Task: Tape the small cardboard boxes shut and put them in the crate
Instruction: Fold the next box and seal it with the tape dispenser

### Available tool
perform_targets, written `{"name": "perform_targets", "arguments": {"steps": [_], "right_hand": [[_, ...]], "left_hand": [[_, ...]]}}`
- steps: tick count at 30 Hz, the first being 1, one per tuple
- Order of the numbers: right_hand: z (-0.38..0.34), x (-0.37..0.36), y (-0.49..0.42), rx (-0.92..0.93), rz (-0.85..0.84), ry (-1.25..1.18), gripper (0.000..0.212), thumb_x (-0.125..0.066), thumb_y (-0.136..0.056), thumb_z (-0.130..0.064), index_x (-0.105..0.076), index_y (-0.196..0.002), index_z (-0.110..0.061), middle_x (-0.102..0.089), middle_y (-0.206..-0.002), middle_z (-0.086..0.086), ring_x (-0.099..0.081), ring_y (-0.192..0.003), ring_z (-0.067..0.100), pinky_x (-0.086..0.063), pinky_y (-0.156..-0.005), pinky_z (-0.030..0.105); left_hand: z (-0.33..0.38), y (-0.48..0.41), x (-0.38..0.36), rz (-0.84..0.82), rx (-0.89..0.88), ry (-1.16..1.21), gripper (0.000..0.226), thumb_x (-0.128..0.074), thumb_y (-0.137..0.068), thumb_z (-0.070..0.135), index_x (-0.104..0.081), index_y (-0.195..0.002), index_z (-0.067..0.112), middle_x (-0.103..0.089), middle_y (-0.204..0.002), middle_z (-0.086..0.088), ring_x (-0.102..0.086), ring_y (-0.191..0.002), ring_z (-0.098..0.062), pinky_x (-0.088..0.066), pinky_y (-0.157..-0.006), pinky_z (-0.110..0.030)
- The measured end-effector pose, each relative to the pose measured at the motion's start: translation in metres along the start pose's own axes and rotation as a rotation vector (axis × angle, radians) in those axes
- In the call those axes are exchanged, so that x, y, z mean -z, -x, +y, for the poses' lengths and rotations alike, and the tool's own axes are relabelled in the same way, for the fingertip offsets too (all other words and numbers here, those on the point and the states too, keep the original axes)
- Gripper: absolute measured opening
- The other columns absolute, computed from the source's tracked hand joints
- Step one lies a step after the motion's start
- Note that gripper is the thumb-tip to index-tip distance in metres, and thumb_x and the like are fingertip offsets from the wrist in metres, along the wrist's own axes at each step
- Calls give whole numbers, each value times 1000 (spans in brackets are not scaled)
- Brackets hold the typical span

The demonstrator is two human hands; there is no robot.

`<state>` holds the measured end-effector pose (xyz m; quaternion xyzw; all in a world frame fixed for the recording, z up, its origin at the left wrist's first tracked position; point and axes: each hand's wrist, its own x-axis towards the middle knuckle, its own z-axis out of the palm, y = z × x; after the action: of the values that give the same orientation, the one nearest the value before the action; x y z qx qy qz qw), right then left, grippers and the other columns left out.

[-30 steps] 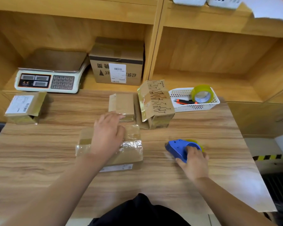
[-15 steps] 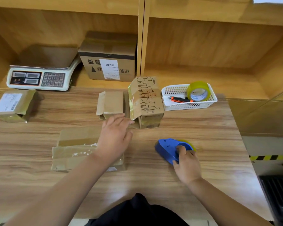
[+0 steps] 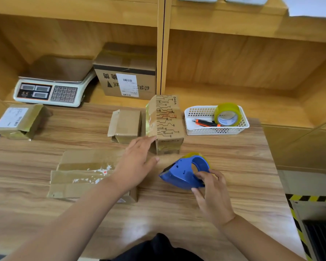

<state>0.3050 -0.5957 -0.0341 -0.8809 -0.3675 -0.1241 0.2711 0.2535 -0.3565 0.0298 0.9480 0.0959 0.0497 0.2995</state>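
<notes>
Woodgrain table (image 3: pixel 215 213) is gleaming beneath pale wooden shelving (image 3: pixel 233 59). Left hand (image 3: pixel 137 162) is hovering, fingers straight and holding nothing, over the flat cardboard box (image 3: pixel 83 172), whose crinkled tape is shining, front left. Right hand (image 3: pixel 213 194) is gripping the smooth, rounded blue tape dispenser (image 3: pixel 184 172) just beside that box.

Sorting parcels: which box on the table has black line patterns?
The upright box beside the white basket; the others are plain brown or labelled.
</notes>
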Motion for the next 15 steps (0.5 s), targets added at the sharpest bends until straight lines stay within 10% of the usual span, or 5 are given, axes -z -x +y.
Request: {"name": "perform_targets", "arguments": {"steps": [8, 15], "right_hand": [[2, 7, -11, 127, -29, -57, 56, -80, -59, -5, -48, -104, -14, -68, -86, 3, -49, -91, 13, -24, -108, 27], [-9, 17, -27, 128, -106, -94, 46, -70, -61, -9, -52, -103, -17, -68, -91, 0, -48, -96, 13, -12, -112, 17]], "left_hand": [[0, 4, 6, -151, 33, 13, 73, -65, -87, 28, -27, -149, 31, -34, -151, 8, -23, -139, -5, -23, -112, -24], [-2, 19, 14, -27, 157, 128, 19, -72, -82, 24, -65, -95, 36, -54, -92, 28, -45, -92, 5, -31, -74, -4]]}}
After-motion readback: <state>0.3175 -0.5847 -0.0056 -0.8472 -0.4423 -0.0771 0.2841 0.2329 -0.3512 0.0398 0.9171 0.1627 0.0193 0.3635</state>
